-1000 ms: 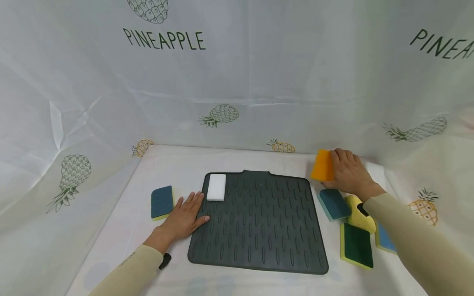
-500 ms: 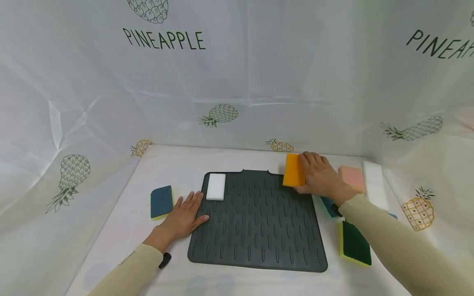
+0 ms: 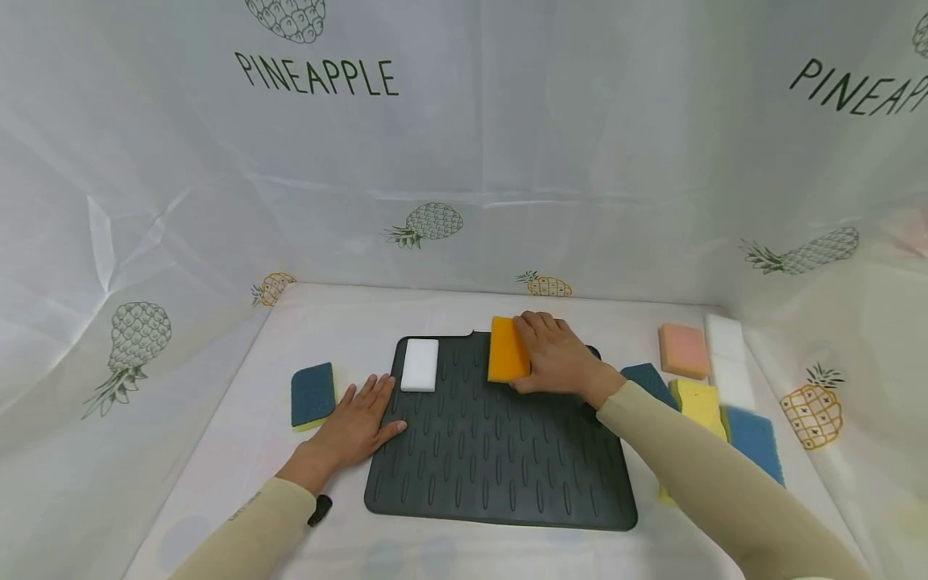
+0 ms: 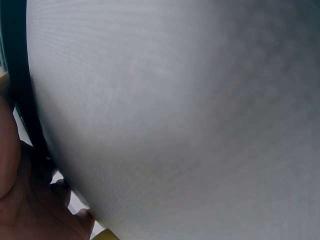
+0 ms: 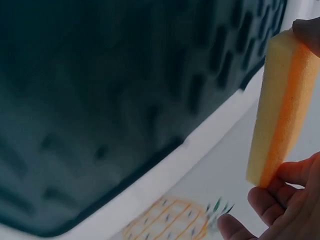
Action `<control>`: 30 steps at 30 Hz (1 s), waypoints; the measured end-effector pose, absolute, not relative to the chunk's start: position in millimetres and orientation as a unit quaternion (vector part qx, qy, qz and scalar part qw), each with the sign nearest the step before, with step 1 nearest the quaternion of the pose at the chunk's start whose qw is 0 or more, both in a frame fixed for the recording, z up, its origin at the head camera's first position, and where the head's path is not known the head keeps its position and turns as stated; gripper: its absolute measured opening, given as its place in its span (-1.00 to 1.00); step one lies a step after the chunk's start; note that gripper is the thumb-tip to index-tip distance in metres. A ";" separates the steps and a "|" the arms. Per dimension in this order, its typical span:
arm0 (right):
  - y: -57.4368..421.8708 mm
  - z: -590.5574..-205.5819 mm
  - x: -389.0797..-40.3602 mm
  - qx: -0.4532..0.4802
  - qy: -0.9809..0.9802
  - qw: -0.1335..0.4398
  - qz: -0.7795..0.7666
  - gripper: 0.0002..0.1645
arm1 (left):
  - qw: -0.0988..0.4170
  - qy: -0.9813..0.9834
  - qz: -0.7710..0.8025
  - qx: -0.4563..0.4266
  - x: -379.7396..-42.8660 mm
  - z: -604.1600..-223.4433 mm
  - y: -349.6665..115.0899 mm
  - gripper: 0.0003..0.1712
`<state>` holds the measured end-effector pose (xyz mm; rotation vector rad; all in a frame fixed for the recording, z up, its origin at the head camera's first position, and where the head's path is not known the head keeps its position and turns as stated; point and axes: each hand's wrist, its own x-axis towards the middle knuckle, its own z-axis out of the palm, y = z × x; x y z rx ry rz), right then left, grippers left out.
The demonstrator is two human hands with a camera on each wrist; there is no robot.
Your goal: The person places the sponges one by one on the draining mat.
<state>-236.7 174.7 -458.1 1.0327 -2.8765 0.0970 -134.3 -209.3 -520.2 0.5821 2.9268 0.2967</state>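
Note:
My right hand [image 3: 554,354] grips an orange sponge [image 3: 508,350] by its ends, over the back middle of the dark ribbed mat [image 3: 500,475]. In the right wrist view the sponge [image 5: 280,105] shows a pale yellow layer beside the orange one, with thumb and fingers pinching opposite ends. My left hand [image 3: 357,425] lies flat with fingers spread at the mat's left edge. A white sponge [image 3: 420,365] lies on the mat's back left corner. Left of the mat, near my left fingers, is a blue sponge with a yellow underside [image 3: 313,395]. Cloth fills most of the left wrist view.
At the right lie a pink sponge [image 3: 684,351], white blocks [image 3: 729,362], a yellow sponge [image 3: 698,407], a blue sponge [image 3: 754,443] and a dark teal sponge [image 3: 648,382]. My right sleeve [image 3: 710,475] covers part of this group. A pineapple-printed sheet [image 3: 464,145] rises behind the table.
My right hand has carried the orange sponge leftward from the right-hand group to over the mat. The pink sponge has come into view. The left hand stays in place.

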 end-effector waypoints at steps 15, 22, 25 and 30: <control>108.1 -481.7 -237.8 0.355 -0.934 -0.027 0.031 0.31 | 0.074 0.974 0.096 0.190 -132.7 -520.2 -209.7 -0.01; 97.2 -486.7 -239.4 0.348 -0.936 -0.033 0.028 0.30 | 0.075 0.974 0.099 0.191 -133.9 -521.0 -210.1 0.00; 93.9 -488.3 -240.4 0.343 -0.938 -0.041 0.029 0.30 | 0.077 0.974 0.098 0.192 -134.0 -521.1 -210.7 -0.01; 90.8 -490.1 -242.0 0.338 -0.940 -0.049 0.031 0.29 | 0.077 0.973 0.097 0.193 -133.9 -520.8 -211.0 -0.02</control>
